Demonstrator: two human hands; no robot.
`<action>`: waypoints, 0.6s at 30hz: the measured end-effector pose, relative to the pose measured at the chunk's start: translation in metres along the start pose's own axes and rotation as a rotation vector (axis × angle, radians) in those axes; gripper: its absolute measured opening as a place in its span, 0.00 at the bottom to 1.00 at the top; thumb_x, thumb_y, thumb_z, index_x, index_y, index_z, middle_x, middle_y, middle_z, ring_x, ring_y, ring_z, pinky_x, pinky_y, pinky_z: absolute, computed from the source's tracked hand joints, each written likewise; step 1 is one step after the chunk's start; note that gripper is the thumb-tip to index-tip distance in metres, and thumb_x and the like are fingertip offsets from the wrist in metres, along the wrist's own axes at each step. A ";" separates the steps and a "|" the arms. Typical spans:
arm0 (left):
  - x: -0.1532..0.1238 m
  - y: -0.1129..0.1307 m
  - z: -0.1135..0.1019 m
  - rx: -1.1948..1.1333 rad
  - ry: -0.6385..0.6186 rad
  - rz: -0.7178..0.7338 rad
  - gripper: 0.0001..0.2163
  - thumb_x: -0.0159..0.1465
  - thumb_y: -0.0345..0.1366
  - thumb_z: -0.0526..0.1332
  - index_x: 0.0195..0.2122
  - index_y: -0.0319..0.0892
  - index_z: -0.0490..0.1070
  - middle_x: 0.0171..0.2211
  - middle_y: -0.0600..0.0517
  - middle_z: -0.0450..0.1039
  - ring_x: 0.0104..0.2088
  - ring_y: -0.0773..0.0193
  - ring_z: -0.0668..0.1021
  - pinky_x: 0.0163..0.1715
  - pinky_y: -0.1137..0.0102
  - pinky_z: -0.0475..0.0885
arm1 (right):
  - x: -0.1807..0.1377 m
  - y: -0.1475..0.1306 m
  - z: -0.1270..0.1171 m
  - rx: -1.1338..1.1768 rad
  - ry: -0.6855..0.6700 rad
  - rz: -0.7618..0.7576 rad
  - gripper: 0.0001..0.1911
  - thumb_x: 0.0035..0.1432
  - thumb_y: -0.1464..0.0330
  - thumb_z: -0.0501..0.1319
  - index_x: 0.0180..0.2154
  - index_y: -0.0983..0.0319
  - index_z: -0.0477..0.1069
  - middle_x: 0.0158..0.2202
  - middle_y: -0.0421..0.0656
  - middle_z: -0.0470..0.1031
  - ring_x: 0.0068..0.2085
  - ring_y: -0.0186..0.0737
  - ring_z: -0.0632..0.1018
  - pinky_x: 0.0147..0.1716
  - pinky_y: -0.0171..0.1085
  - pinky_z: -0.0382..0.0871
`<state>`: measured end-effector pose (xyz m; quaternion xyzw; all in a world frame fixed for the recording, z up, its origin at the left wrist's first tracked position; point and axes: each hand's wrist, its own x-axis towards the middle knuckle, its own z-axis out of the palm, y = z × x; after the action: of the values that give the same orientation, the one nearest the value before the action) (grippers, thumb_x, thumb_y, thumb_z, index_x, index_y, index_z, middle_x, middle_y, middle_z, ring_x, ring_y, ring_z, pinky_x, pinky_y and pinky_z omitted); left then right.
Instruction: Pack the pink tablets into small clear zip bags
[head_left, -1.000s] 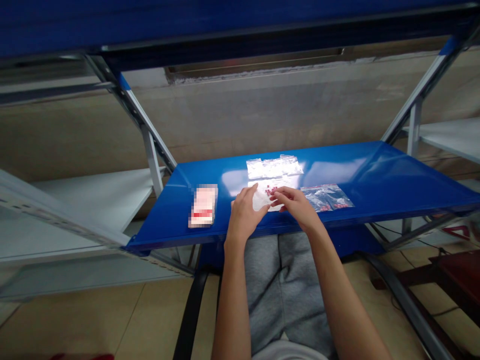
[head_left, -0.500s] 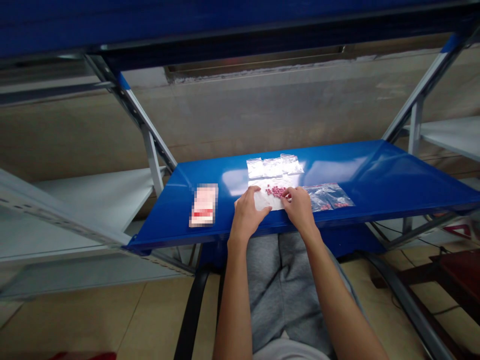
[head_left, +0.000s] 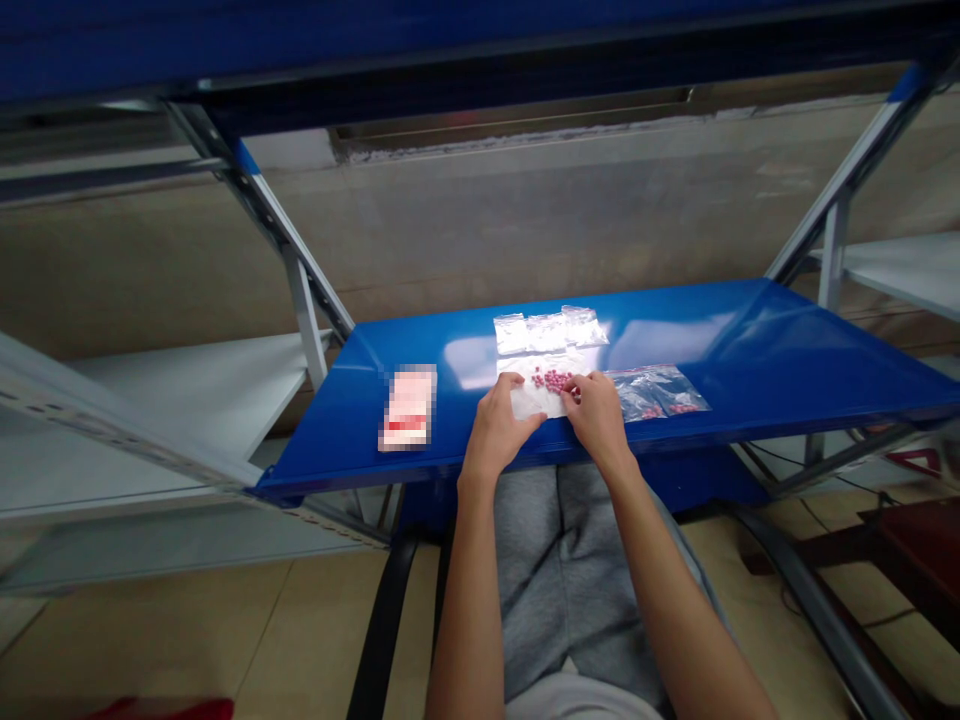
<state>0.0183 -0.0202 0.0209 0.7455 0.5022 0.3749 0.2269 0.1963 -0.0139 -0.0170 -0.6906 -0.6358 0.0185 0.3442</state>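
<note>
A small heap of pinkish-red pellets (head_left: 553,380) lies on a white sheet (head_left: 525,400) near the front edge of the blue shelf. My left hand (head_left: 499,425) rests at the sheet's left side, thumb and fingers spread apart, holding nothing. At the heap's right edge is my right hand (head_left: 596,410), its thumb and fingertips pinched together among the pellets; anything between them is too small to make out. Right beside that hand lie clear zip bags (head_left: 660,392) with some red pellets inside. Behind the sheet sits a row of clear plastic bags (head_left: 551,331).
A pixelated pink-and-white item (head_left: 409,405) lies on the left of the blue shelf (head_left: 750,360). Slanting metal posts (head_left: 289,240) frame both sides, and a blue upper shelf (head_left: 450,50) hangs overhead. Chair armrests (head_left: 386,620) flank my legs.
Almost nothing differs. Both hands hold nearly the same places, and the view has shifted very slightly. The pellets look unchanged.
</note>
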 end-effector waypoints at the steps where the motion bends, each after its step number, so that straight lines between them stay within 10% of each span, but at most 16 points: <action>1: 0.000 -0.001 0.000 0.005 -0.007 -0.004 0.23 0.57 0.32 0.73 0.51 0.44 0.67 0.51 0.46 0.78 0.52 0.53 0.80 0.53 0.61 0.73 | 0.000 0.000 0.000 -0.002 -0.002 0.002 0.09 0.64 0.71 0.59 0.38 0.63 0.79 0.36 0.49 0.72 0.42 0.50 0.72 0.45 0.43 0.64; 11: -0.001 0.002 -0.002 0.056 -0.074 -0.029 0.24 0.57 0.33 0.73 0.53 0.45 0.68 0.53 0.43 0.78 0.54 0.49 0.80 0.55 0.58 0.73 | 0.001 -0.002 -0.005 0.024 0.017 -0.020 0.08 0.63 0.72 0.58 0.37 0.63 0.77 0.37 0.50 0.74 0.42 0.50 0.72 0.45 0.43 0.64; 18: -0.002 0.005 -0.007 0.030 -0.097 0.036 0.22 0.58 0.33 0.72 0.52 0.46 0.70 0.52 0.46 0.79 0.53 0.51 0.81 0.53 0.61 0.75 | 0.003 -0.020 -0.021 0.435 -0.143 -0.078 0.05 0.59 0.68 0.64 0.34 0.62 0.79 0.31 0.43 0.79 0.34 0.41 0.76 0.39 0.39 0.66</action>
<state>0.0154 -0.0242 0.0281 0.7749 0.4828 0.3348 0.2329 0.1892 -0.0219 0.0099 -0.5719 -0.6659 0.1909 0.4395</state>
